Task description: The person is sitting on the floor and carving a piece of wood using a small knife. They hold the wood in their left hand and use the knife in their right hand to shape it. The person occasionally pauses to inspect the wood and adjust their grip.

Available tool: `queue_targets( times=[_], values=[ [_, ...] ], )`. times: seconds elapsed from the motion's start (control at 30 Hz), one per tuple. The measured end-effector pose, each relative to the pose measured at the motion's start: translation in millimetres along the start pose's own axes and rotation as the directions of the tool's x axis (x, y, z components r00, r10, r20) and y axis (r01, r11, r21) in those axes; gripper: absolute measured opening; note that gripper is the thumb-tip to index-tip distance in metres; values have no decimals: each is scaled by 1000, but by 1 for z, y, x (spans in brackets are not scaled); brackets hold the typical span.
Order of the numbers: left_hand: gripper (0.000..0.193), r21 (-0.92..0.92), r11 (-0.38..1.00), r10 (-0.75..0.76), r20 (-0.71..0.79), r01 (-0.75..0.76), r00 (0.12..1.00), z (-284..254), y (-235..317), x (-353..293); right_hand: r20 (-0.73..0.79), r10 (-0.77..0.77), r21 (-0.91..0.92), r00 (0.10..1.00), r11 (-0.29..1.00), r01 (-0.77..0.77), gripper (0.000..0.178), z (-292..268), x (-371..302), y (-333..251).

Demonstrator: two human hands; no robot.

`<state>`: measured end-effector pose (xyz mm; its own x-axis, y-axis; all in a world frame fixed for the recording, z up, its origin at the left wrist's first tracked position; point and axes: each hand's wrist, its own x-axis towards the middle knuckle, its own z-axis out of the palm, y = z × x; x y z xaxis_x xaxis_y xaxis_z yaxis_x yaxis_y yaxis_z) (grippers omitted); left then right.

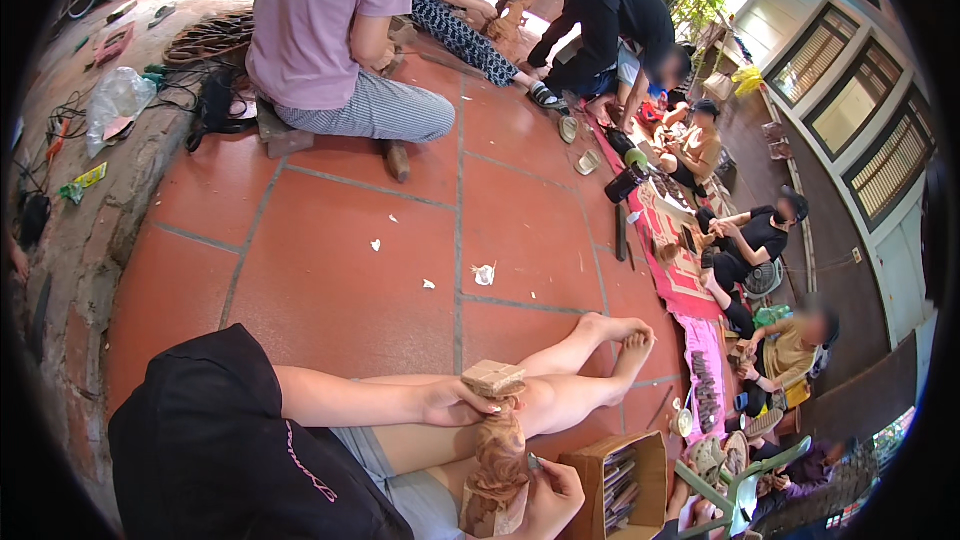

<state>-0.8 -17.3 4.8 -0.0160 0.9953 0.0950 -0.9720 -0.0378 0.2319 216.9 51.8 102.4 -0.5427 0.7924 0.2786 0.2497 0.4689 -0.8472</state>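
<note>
A carved wooden figure [500, 455] lies across my lap, reddish brown with swirling relief. It has a pale square block at its far end and a lighter uncut part at its near end. My left hand [455, 405] is closed round the neck just below the square block, thumb on top. Beside the lower part of the carving is my right hand [553, 502], its fingers curled and thumb raised. Whatever its fingertips pinch is too small to make out. To the right of my legs, a brown box [592, 490] holds several thin tools, perhaps chisels.
My bare legs [560, 380] stretch over red floor tiles [330, 280] with white scraps. A person in a pink shirt [320, 30] crouches ahead. Several people sit along a pink mat [700, 335] at right. A green plastic chair [745, 495] stands near the box. Cables and bags lie left.
</note>
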Motion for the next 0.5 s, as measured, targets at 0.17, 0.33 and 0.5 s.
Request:
queue_targets(
  times=[0.17,0.33,0.5],
  values=[
    [47,-3,1000,-12,-14,12,1000,5,1,0,14,-35,251,999,968,31,26,7,4,6],
    [47,5,1000,-11,24,11,1000,3,1,1,4,4,94,1000,996,-4,25,6,4,12],
    [47,-12,1000,-4,19,4,1000,3,2,0,-31,-20,-51,999,999,18,20,1,1,-10]
  ],
)
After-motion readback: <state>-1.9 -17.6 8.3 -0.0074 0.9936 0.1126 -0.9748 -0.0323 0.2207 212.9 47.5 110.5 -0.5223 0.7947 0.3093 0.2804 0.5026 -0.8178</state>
